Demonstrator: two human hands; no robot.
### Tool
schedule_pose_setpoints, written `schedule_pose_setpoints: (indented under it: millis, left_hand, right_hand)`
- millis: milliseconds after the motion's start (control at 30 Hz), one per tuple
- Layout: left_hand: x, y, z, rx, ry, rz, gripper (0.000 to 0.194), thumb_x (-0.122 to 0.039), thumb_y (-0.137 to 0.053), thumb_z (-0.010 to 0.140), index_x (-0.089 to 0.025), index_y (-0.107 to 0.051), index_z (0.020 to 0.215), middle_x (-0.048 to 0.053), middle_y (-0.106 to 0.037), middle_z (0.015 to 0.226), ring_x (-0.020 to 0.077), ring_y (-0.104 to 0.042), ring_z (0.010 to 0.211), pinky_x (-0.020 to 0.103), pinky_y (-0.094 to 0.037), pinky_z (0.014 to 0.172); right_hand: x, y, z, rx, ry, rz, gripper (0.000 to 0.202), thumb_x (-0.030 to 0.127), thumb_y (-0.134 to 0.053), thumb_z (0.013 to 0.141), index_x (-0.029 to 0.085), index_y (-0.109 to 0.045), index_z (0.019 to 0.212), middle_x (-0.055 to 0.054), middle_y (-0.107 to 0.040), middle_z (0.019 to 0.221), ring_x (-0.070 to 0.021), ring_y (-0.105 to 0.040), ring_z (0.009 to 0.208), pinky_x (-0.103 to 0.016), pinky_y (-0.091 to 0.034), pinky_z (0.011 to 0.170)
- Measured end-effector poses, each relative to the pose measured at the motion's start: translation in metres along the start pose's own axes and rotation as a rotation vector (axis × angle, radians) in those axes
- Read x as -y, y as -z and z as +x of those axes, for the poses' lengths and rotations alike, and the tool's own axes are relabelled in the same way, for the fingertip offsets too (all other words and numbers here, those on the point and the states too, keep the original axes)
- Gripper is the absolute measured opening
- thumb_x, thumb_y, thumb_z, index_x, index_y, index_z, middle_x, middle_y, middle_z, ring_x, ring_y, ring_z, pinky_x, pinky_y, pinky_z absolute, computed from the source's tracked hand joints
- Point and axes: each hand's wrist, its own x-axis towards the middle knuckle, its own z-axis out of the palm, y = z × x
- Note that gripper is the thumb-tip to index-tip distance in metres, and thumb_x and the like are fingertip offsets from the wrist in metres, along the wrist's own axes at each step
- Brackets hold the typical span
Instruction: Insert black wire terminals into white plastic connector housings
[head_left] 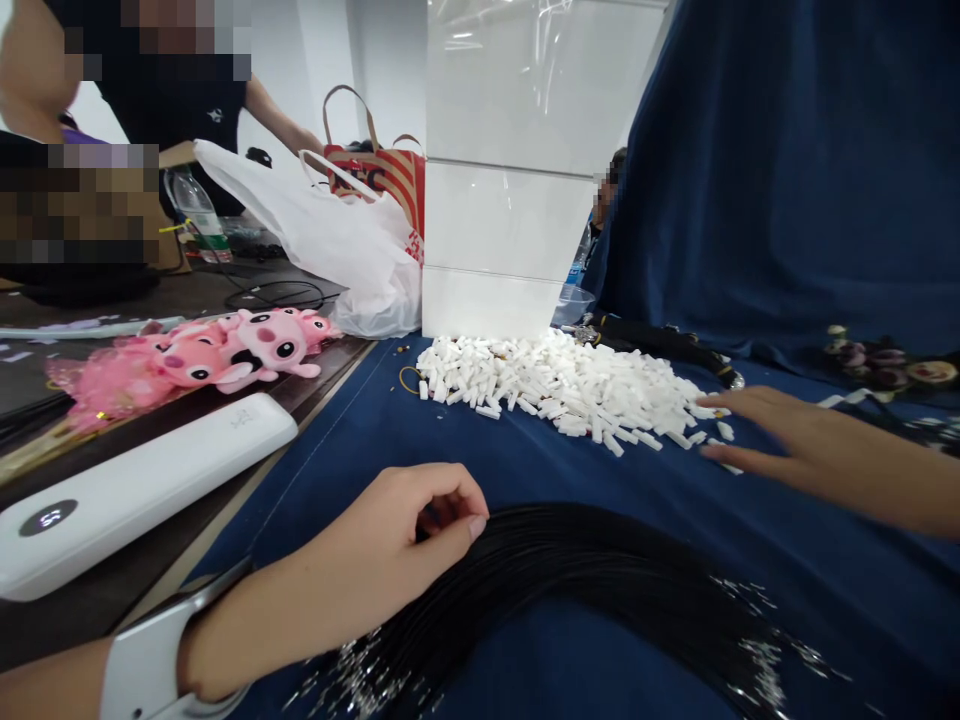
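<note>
In the head view my left hand (409,535) is closed in a pinch at the upper edge of a curved bundle of black necklace cords (570,545). What its fingertips hold, if anything, does not show. Silvery metal clasps sit at both ends of the bundle. My right hand (817,450), slightly blurred, has its thumb and fingers apart at the right edge of a heap of small white pieces (555,385). A few loose white pieces lie near its fingertips.
A white box stack (495,220) stands behind the heap. At left are a white device with a display (150,490), pink plush toys (262,350), a white plastic bag (337,245) and a paper bag (405,185). A person (165,110) stands beyond. Dark blue cloth (352,430) covers the table.
</note>
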Motion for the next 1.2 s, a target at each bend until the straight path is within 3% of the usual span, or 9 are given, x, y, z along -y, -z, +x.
schedule_pose_setpoints:
  millis: [67, 167, 267, 367, 533, 800, 967, 1100, 1200]
  left_hand:
    - [0.0, 0.0, 0.0, -0.006, -0.019, 0.007, 0.013, -0.019, -0.053, 0.085, -0.02, -0.063, 0.077, -0.004, -0.061, 0.073, 0.011, -0.053, 0.068, 0.024, -0.042, 0.064]
    - [0.0, -0.001, 0.0, -0.007, -0.039, 0.012, 0.012, -0.018, -0.053, 0.085, -0.02, -0.062, 0.077, -0.004, -0.061, 0.073, 0.011, -0.054, 0.069, 0.024, -0.042, 0.065]
    - [0.002, -0.001, -0.001, -0.009, -0.052, 0.019, 0.013, -0.018, -0.052, 0.085, -0.02, -0.062, 0.078, -0.004, -0.061, 0.074, 0.0113, -0.054, 0.069, 0.024, -0.042, 0.064]
    - [0.003, -0.002, -0.002, -0.002, -0.062, 0.037, 0.014, -0.019, -0.051, 0.086, -0.02, -0.063, 0.078, -0.003, -0.061, 0.074, 0.0116, -0.054, 0.069, 0.024, -0.043, 0.064]
    - [0.002, -0.001, -0.001, 0.0, -0.082, 0.055, 0.013, -0.018, -0.052, 0.085, -0.02, -0.063, 0.078, -0.003, -0.061, 0.075, 0.0115, -0.054, 0.069, 0.025, -0.043, 0.065]
    - [0.0, 0.001, 0.0, -0.026, -0.066, 0.095, 0.014, -0.019, -0.051, 0.086, -0.019, -0.063, 0.079, -0.002, -0.063, 0.076, 0.013, -0.056, 0.071, 0.026, -0.044, 0.065]
    - [0.001, 0.002, 0.002, -0.074, -0.058, 0.087, 0.013, -0.022, -0.051, 0.086, -0.02, -0.062, 0.08, -0.002, -0.061, 0.077, 0.013, -0.055, 0.069, 0.027, -0.044, 0.065]
    - [0.005, 0.002, 0.004, -0.111, -0.01, 0.056, 0.01, -0.024, -0.053, 0.086, -0.02, -0.062, 0.086, -0.002, -0.062, 0.079, 0.0142, -0.057, 0.073, 0.029, -0.045, 0.069]
    - [0.008, 0.002, 0.005, -0.135, 0.025, 0.0, 0.014, -0.029, -0.054, 0.087, -0.021, -0.061, 0.095, -0.001, -0.062, 0.085, 0.0145, -0.058, 0.074, 0.028, -0.046, 0.067]
  right_hand:
    - [0.02, -0.017, 0.021, 0.14, 0.171, 0.015, 0.048, 0.048, -0.048, 0.095, 0.02, -0.051, 0.134, -0.014, -0.058, 0.131, -0.0245, -0.058, 0.118, -0.037, -0.046, 0.101]
    - [0.058, -0.045, 0.04, 0.158, 0.247, 0.004, 0.06, 0.05, -0.047, 0.094, 0.02, -0.036, 0.145, -0.016, -0.041, 0.146, -0.0298, -0.052, 0.123, -0.045, -0.043, 0.104]
    - [0.087, -0.068, 0.052, 0.157, 0.241, -0.057, 0.047, 0.036, -0.049, 0.095, 0.016, -0.047, 0.138, -0.02, -0.051, 0.129, -0.0323, -0.059, 0.106, -0.051, -0.046, 0.094]
    - [0.095, -0.079, 0.064, 0.129, 0.205, -0.1, 0.031, 0.023, -0.048, 0.095, 0.013, -0.055, 0.123, -0.015, -0.057, 0.112, -0.0245, -0.06, 0.094, -0.044, -0.05, 0.085]
    - [0.086, -0.08, 0.078, 0.083, 0.173, -0.049, 0.023, 0.031, -0.053, 0.097, 0.015, -0.058, 0.112, -0.004, -0.061, 0.1, -0.0148, -0.06, 0.081, -0.034, -0.053, 0.076]
    - [0.081, -0.079, 0.075, -0.034, 0.158, 0.076, 0.03, 0.022, -0.045, 0.099, 0.014, -0.051, 0.128, -0.009, -0.063, 0.111, -0.0195, -0.063, 0.094, -0.041, -0.053, 0.084]
    - [0.099, -0.07, 0.062, 0.002, 0.243, 0.102, 0.057, -0.001, -0.034, 0.085, 0.015, -0.045, 0.138, -0.017, -0.061, 0.121, -0.0273, -0.06, 0.106, -0.047, -0.049, 0.09]
    - [0.122, -0.06, 0.052, 0.064, 0.268, 0.158, 0.072, -0.007, -0.034, 0.072, 0.015, -0.044, 0.139, -0.019, -0.04, 0.146, -0.0303, -0.058, 0.11, -0.045, -0.049, 0.085]
    - [0.141, -0.051, 0.046, 0.095, 0.25, 0.255, 0.063, -0.005, -0.034, 0.076, 0.013, -0.046, 0.135, -0.021, -0.05, 0.134, -0.0304, -0.06, 0.104, -0.044, -0.049, 0.08]
